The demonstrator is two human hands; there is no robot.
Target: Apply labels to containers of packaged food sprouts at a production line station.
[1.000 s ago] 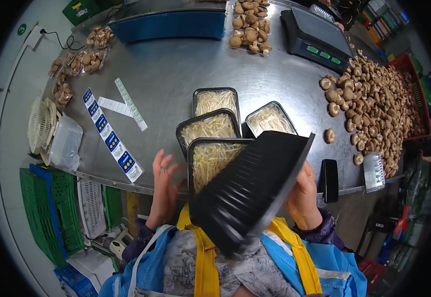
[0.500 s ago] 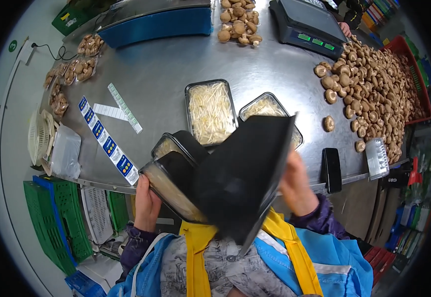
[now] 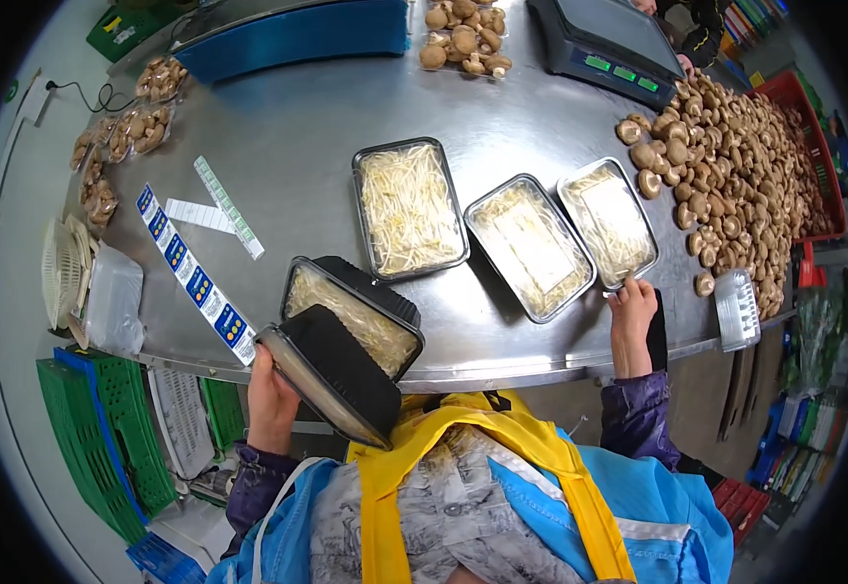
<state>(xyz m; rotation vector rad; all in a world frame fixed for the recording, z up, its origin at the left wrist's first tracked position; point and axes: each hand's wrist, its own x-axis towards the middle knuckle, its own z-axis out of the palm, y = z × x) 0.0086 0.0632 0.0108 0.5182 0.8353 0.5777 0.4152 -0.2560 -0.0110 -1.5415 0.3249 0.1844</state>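
Observation:
My left hand (image 3: 273, 404) grips the end of a black tray of bean sprouts (image 3: 331, 375), tipped on its side at the table's near edge. Against it leans another black sprout tray (image 3: 356, 316), also tilted. My right hand (image 3: 631, 316) has its fingers closed at the near rim of a film-wrapped sprout tray (image 3: 607, 219), which lies face up on the table. Left of that one lies a second wrapped tray (image 3: 531, 248), with glare on its film. Farther left, a third face-up sprout tray (image 3: 411, 206) rests flat.
Loose brown mushrooms (image 3: 735, 175) are heaped at the right, beside a scale (image 3: 604, 49). Label strips (image 3: 195, 277) lie at left. A phone (image 3: 657, 336), partly hidden, and a clear plastic box (image 3: 737, 310) sit near the front edge. Packed mushrooms (image 3: 465, 39) stand at the back.
My right hand has swung a tray from in front of me to the right, down onto the table. My left hand keeps its hold on the tilted tray. The view has shifted slightly.

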